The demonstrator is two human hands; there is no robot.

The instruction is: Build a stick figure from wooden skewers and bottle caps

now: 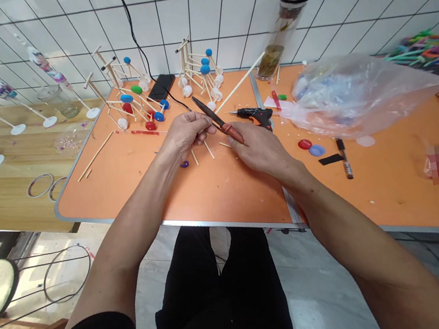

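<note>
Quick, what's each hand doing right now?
Left hand: closed, fingers pinched, but what they hold cannot be told.
Right hand: closed, holding red-handled pliers.

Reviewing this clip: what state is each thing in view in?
red-handled pliers, closed, held up
right hand, gripping the pliers
left hand, curled beside the pliers, grip unclear
hot glue gun, lying on its side
plastic bag, bulging
glass bottle, metal lid on
phone, screen dark
</note>
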